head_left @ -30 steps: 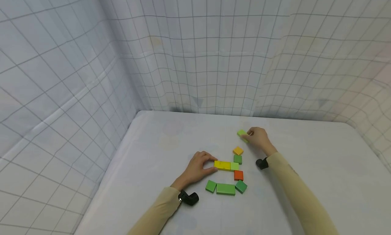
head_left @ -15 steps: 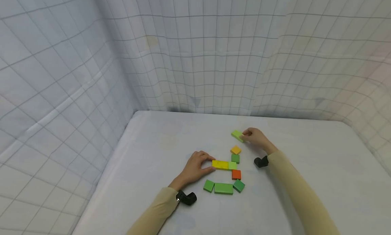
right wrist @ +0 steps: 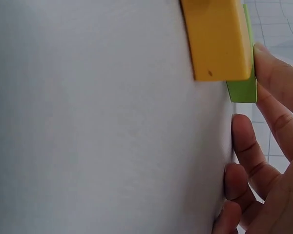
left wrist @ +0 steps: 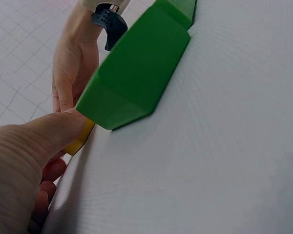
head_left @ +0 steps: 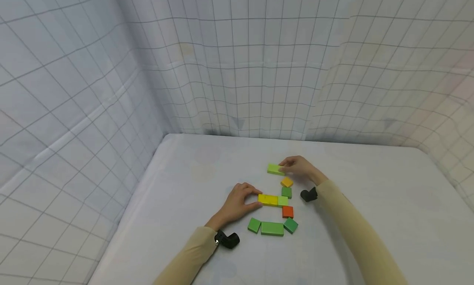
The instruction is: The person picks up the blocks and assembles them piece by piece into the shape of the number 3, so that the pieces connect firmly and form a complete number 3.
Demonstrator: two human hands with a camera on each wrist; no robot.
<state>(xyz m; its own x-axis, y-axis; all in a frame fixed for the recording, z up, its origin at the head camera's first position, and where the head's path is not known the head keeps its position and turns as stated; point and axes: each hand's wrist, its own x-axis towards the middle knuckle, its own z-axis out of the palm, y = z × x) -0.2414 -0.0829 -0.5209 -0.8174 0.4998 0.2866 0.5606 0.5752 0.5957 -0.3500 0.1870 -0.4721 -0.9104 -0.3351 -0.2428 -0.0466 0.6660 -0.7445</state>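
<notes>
My left hand [head_left: 237, 202] pinches the left end of a long yellow block [head_left: 267, 200] between thumb and fingers. A small light green block [head_left: 282, 201] touches that block's right end. Farther back, my right hand [head_left: 298, 167] grips the right end of a long lime green block [head_left: 274, 169], which lies crosswise behind a small orange-yellow block [head_left: 286, 182]. In the right wrist view the orange-yellow block [right wrist: 217, 41] partly hides the lime green block [right wrist: 243, 90]. A large green block [left wrist: 136, 68] covers much of the yellow one in the left wrist view.
A small green block [head_left: 286, 192] and a red-orange block [head_left: 287, 212] stand in the right-hand column. Nearer the person are a left green square [head_left: 254, 225], a long green block [head_left: 272, 228] and a darker green square [head_left: 290, 225]. Grid-patterned cloth [head_left: 237, 71] hangs behind the white table [head_left: 192, 165].
My right hand has moved left with the lime green block, turning it from slanted to nearly crosswise, behind the orange-yellow block. My left hand stays at the yellow block.
</notes>
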